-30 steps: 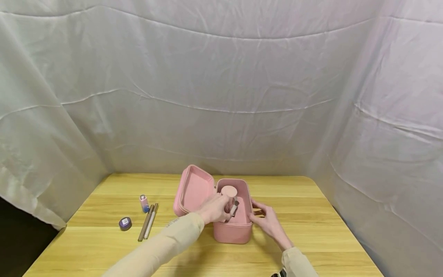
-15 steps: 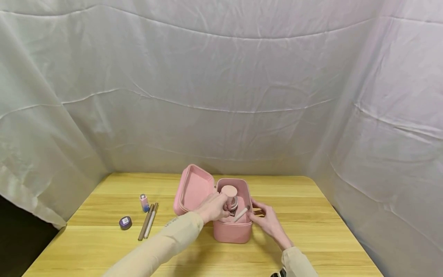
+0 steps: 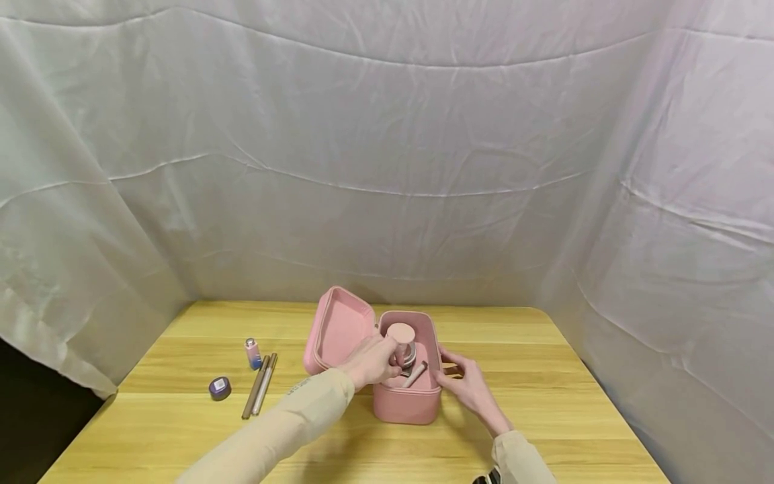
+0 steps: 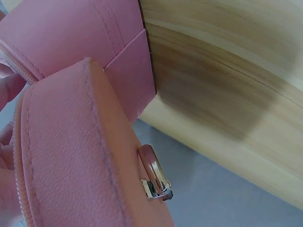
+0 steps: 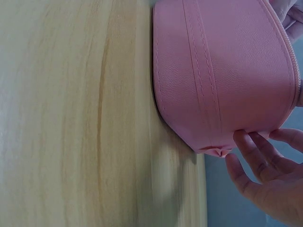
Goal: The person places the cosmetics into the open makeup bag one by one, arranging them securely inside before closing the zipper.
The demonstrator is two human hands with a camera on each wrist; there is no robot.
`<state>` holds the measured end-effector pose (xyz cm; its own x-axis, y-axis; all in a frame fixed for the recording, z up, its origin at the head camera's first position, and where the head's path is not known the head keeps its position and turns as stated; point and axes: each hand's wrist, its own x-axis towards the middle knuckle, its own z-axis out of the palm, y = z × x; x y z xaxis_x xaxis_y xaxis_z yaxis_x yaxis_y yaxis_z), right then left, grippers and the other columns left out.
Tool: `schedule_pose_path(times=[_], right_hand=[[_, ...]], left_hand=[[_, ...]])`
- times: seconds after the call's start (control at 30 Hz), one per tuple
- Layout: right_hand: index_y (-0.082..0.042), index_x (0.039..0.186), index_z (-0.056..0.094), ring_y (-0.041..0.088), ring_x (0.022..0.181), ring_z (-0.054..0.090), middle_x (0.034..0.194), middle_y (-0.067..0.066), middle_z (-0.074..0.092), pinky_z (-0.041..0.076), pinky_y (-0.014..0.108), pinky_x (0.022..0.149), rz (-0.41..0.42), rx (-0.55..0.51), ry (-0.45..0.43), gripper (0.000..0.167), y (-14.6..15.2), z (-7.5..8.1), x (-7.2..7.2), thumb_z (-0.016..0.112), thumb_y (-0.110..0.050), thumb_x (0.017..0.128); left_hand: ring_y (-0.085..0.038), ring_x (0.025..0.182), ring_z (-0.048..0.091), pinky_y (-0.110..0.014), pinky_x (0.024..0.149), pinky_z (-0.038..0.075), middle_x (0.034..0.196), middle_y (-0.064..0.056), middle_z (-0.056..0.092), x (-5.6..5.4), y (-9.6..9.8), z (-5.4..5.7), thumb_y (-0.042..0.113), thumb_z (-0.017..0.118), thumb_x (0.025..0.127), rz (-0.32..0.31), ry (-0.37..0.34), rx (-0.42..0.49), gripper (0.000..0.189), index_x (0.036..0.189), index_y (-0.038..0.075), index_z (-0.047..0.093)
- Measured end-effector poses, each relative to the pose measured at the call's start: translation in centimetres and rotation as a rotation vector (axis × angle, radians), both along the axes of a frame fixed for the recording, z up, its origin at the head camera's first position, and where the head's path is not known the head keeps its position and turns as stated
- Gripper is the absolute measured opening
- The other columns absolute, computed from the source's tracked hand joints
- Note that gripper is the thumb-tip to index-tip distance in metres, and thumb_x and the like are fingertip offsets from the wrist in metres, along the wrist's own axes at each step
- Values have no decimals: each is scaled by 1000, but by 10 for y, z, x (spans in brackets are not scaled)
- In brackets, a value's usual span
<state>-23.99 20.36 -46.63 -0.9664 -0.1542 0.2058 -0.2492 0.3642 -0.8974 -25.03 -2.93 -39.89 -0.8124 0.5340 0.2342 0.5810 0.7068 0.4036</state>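
A pink vanity case (image 3: 407, 407) stands unzipped on the table, its lid (image 3: 345, 329) folded out to the left. My left hand (image 3: 373, 363) reaches over the left rim, fingertips bent down inside; I cannot tell whether they pinch anything. Just beyond them is a round pale-pink lidded container (image 3: 400, 332), with a round clear-edged item (image 3: 410, 355) beside it. A short, pale-handled stick with a dark end (image 3: 415, 374) slants on the case floor. My right hand (image 3: 465, 386) steadies the right wall, its fingers (image 5: 251, 153) spread against the outside.
Left on the wooden table (image 3: 508, 417) lie a purple round jar (image 3: 220, 388), a pink-and-blue small bottle (image 3: 252, 354), a brown pen-like tube (image 3: 255, 388) and a silver-brown one (image 3: 265, 383). Grey cloth (image 3: 387, 134) hangs behind and at the sides.
The pale stick, at my left fingertips a second ago, came to lie slanted toward the right wall, then shifted slightly left. Both hands stay in nearly the same place.
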Motion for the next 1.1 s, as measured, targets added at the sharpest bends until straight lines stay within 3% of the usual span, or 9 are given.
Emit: schedule_pose_path(times=[0.17,0.33,0.53,0.67,0.8,0.9,1.03,1.1], right_hand=[[10,141,50,33,98,70,130,33,61,55,16,75,4,1,-1,57,0,0,0,69,1,89],[10,141,50,32,98,70,130,33,61,55,17,74,6,2,-2,57,0,0,0,70,0,89],[11,142,49,32,98,70,131,33,61,55,17,74,8,3,-7,58,0,0,0,70,0,89],[11,141,49,32,98,70,130,33,61,56,18,73,6,7,-2,58,-1,0,0,70,0,89],[10,141,49,31,98,70,131,33,61,56,18,73,4,4,-7,58,0,0,0,70,0,89],[10,142,49,32,98,70,131,33,61,56,18,73,8,-1,-9,57,0,0,0,70,0,89],[11,142,48,34,100,70,132,34,60,56,17,74,26,5,-1,57,1,0,-1,68,-1,90],[11,142,47,36,100,69,132,35,59,56,18,74,34,8,3,57,1,0,-1,68,-1,90]], left_hand=[[-10,69,57,-24,63,43,74,1,70,0,0,-1,5,78,80,-4,22,12,11,79,12,70],[-9,70,58,-23,64,45,75,3,72,-1,0,-2,6,78,81,23,1,28,10,82,13,72],[-10,76,62,-22,70,49,80,3,73,-3,-4,-1,10,76,84,49,8,99,7,91,11,75],[-12,76,61,-22,69,48,85,-2,71,-4,-8,6,15,75,85,61,25,174,19,102,8,70],[-14,81,51,-25,69,45,97,-8,59,-4,-15,18,19,74,87,118,23,280,36,117,7,59],[-19,90,50,-31,78,46,105,-12,54,-4,-23,29,21,72,88,173,30,360,40,122,7,55],[-28,104,52,-42,93,46,112,-15,57,-9,-43,38,21,70,88,258,71,398,38,120,7,55],[-30,105,52,-43,93,45,112,-17,57,-14,-57,41,22,69,88,308,73,396,38,121,7,55]])
